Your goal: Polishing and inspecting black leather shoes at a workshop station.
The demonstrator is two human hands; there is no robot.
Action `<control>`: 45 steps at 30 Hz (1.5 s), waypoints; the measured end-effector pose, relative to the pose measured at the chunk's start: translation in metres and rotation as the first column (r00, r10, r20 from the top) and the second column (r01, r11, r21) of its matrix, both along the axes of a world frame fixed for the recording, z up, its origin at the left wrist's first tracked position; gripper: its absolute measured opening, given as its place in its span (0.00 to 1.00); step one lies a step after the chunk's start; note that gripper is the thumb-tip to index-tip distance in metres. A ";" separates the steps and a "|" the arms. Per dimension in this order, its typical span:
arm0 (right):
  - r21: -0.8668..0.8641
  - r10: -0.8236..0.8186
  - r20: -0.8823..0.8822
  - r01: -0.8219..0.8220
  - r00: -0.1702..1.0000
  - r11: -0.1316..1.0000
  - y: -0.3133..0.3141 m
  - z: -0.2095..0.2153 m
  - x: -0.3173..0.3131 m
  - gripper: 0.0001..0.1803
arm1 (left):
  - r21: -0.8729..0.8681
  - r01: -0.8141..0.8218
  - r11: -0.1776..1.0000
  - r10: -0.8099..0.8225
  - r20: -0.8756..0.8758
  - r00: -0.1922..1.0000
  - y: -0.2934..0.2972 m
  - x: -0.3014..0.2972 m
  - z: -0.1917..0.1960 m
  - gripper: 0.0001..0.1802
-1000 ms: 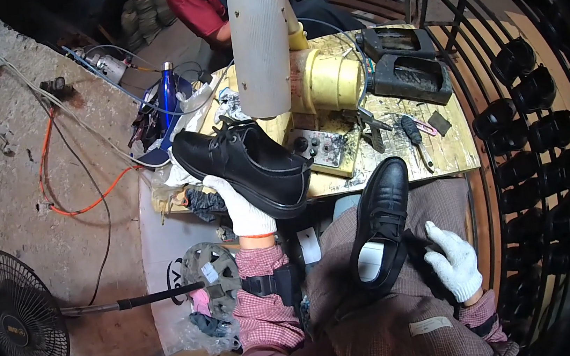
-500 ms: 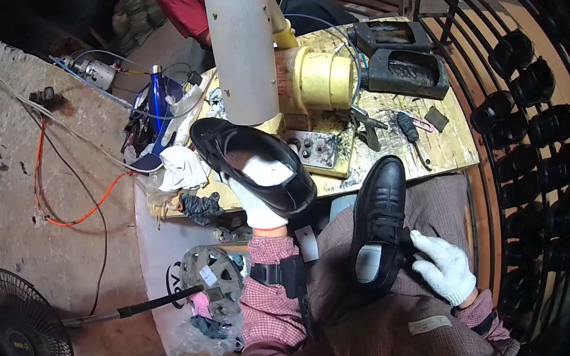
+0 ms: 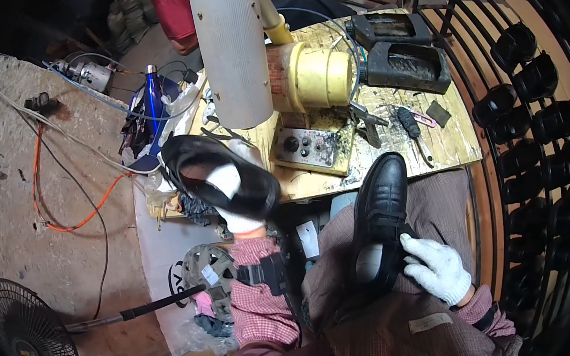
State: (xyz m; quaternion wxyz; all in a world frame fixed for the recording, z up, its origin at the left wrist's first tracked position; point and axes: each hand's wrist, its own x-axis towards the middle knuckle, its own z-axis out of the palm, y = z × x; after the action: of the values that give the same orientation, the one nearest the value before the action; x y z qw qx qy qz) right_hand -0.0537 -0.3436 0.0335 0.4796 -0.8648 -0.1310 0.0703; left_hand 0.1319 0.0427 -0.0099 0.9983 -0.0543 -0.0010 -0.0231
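My left hand (image 3: 243, 221), in a white glove, holds a black leather shoe (image 3: 258, 187) from beneath, over the table's near left edge. That shoe is smeared by motion, its opening facing up with a pale insole inside; most of the fingers are hidden under it. A matching black shoe (image 3: 383, 195) lies on my apron-covered lap, toe pointing away. At its right side, near the opening, my white-gloved right hand (image 3: 440, 273) grips it with curled fingers.
A yellow wooden table (image 3: 450, 138) bears a grey cylinder (image 3: 231, 50), a yellow cylindrical fitting (image 3: 323, 79), a control box (image 3: 306, 149) and a dark-handled tool (image 3: 411, 128). Racks of black shoes (image 3: 553, 123) stand at the right, a fan (image 3: 29, 341) at the left. Another person's red sleeve (image 3: 174, 15) is beyond.
My left hand has carried its shoe leftward and slightly away, uncovering more of the control box. My right hand has come closer against the lap shoe, which stays nearly in place.
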 end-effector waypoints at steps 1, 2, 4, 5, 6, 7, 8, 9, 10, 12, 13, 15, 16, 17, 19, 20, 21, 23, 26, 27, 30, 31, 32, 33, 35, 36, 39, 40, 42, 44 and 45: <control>0.006 -0.002 -0.011 0.002 1.000 1.000 0.001 0.000 0.000 0.29 | 0.033 0.055 0.998 -0.058 0.098 0.994 -0.005 -0.006 0.000 0.33; 0.024 -0.005 -0.032 0.005 0.999 1.000 0.002 0.000 0.000 0.29 | 0.079 0.108 0.991 -0.123 0.205 0.971 -0.010 -0.012 -0.001 0.35; 0.013 -0.005 -0.020 0.005 1.000 1.000 0.003 0.000 0.001 0.29 | 0.335 -0.040 0.941 -0.041 0.232 0.972 -0.029 -0.034 -0.005 0.36; 0.027 -0.002 -0.026 0.002 1.000 1.000 0.003 0.000 0.000 0.29 | 0.253 0.010 0.968 -0.047 0.140 0.989 -0.034 -0.041 -0.007 0.37; -0.025 0.020 0.002 -0.020 1.000 0.999 0.003 0.001 0.000 0.28 | 0.323 -0.027 0.946 0.005 0.068 0.998 -0.038 -0.052 -0.007 0.37; -0.028 0.026 0.021 -0.025 0.999 0.999 0.003 0.002 -0.001 0.28 | 0.363 -0.027 0.931 0.013 0.043 0.999 -0.041 -0.063 -0.009 0.38; -0.032 0.030 0.045 -0.028 0.999 0.999 0.002 0.003 -0.002 0.29 | 0.344 -0.008 0.939 -0.031 0.108 0.994 -0.042 -0.061 -0.013 0.34; -0.033 0.031 0.073 -0.028 0.997 0.999 0.002 0.004 -0.003 0.29 | 0.322 0.013 0.947 -0.048 0.102 0.994 -0.044 -0.061 -0.016 0.36; -0.011 0.026 0.009 -0.026 1.000 1.000 0.001 0.005 -0.005 0.29 | 0.321 0.035 0.946 -0.086 0.146 0.985 -0.042 -0.060 -0.018 0.37; -0.030 0.025 0.031 -0.024 0.999 0.999 -0.001 0.006 -0.007 0.29 | 0.341 0.078 0.937 -0.138 0.155 0.978 -0.039 -0.049 -0.022 0.41; -0.039 0.023 0.042 -0.021 0.999 0.999 -0.002 0.007 -0.008 0.29 | 0.585 0.028 0.810 -0.004 -0.041 0.999 -0.034 -0.038 -0.022 0.37; -0.042 0.006 0.052 -0.004 0.999 0.999 -0.004 0.007 -0.010 0.29 | 0.374 -0.006 0.927 -0.044 0.124 0.991 -0.034 -0.024 -0.017 0.41; -0.032 0.000 0.041 0.001 0.999 0.999 -0.006 0.007 -0.011 0.29 | 0.217 0.065 0.974 -0.131 0.302 0.944 -0.035 -0.016 -0.012 0.42; -0.047 0.024 0.089 -0.020 0.996 0.999 -0.007 0.006 -0.011 0.28 | 0.158 0.152 0.976 -0.204 0.399 0.894 -0.036 -0.008 -0.005 0.44; -0.042 0.058 0.147 -0.052 0.987 0.998 -0.010 0.006 -0.011 0.28 | 0.703 -0.074 0.707 0.223 -0.122 0.967 -0.045 -0.004 0.007 0.45; 0.046 0.078 0.072 -0.081 0.994 0.996 -0.010 0.006 -0.012 0.28 | 0.708 -0.063 0.704 0.266 -0.180 0.947 -0.046 0.001 0.015 0.45; 0.026 0.119 0.124 -0.123 0.985 0.992 -0.010 0.006 -0.010 0.27 | 0.727 -0.070 0.683 0.283 -0.175 0.943 -0.046 0.006 0.023 0.45; -0.061 0.179 0.196 -0.170 0.964 0.984 -0.010 0.006 -0.009 0.27 | 0.759 -0.117 0.641 0.322 -0.128 0.938 -0.043 0.013 0.033 0.45; -0.131 0.283 0.253 -0.257 0.925 0.958 -0.005 0.007 -0.006 0.27 | 0.767 -0.185 0.614 0.376 -0.079 0.923 -0.031 0.013 0.035 0.45; -0.149 0.323 0.257 -0.293 0.911 0.945 -0.004 0.006 -0.005 0.28 | 0.751 -0.198 0.630 0.350 -0.047 0.936 -0.026 0.007 0.032 0.45; -0.198 0.392 0.295 -0.346 0.871 0.917 0.002 0.004 -0.001 0.30 | 0.635 -0.237 0.735 0.311 -0.006 0.950 -0.013 -0.012 0.020 0.47; -0.185 0.400 0.301 -0.358 0.866 0.915 0.004 0.003 0.000 0.31 | 0.329 -0.051 0.943 -0.075 0.359 0.930 -0.007 -0.019 0.017 0.46; -0.196 0.404 0.287 -0.360 0.868 0.912 0.005 0.002 0.000 0.31 | 0.519 -0.168 0.838 0.116 0.132 0.984 -0.003 -0.025 0.013 0.45; -0.201 0.405 0.276 -0.360 0.872 0.911 0.006 0.001 0.000 0.32 | 0.636 -0.198 0.746 0.309 -0.067 0.949 0.001 -0.027 0.010 0.45; -0.205 0.396 0.272 -0.349 0.877 0.914 0.007 0.001 -0.001 0.32 | 0.498 -0.209 0.841 0.103 0.232 0.967 0.009 -0.019 0.006 0.41; -0.203 0.387 0.277 -0.340 0.880 0.918 0.007 0.001 -0.001 0.32 | 0.388 -0.153 0.909 -0.032 0.432 0.901 0.012 -0.012 0.005 0.39; -0.218 0.379 0.245 -0.330 0.892 0.918 0.006 0.004 -0.004 0.31 | 0.722 -0.346 0.600 0.322 0.178 0.930 0.015 0.004 0.000 0.35; -0.214 0.371 0.246 -0.323 0.896 0.922 0.005 0.005 -0.005 0.31 | 0.777 -0.377 0.504 0.277 0.267 0.923 0.017 0.011 0.000 0.33; -0.214 0.359 0.218 -0.314 0.907 0.925 0.004 0.007 -0.007 0.30 | 0.750 -0.371 0.547 0.213 0.304 0.929 0.018 0.017 0.000 0.31; -0.187 0.325 0.232 -0.286 0.917 0.940 0.003 0.007 -0.009 0.29 | 0.750 -0.396 0.529 0.151 0.376 0.914 0.015 0.011 -0.001 0.31; -0.164 0.300 0.249 -0.265 0.921 0.950 0.002 0.007 -0.009 0.28 | 0.753 -0.477 0.452 0.065 0.506 0.860 0.014 0.005 -0.001 0.31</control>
State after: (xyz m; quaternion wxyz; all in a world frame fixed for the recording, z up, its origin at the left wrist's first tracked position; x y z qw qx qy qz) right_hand -0.0627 -0.3415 0.0402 0.3858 -0.8670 -0.3141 0.0281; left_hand 0.1370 0.0564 -0.0109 0.8557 0.4561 -0.2053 0.1329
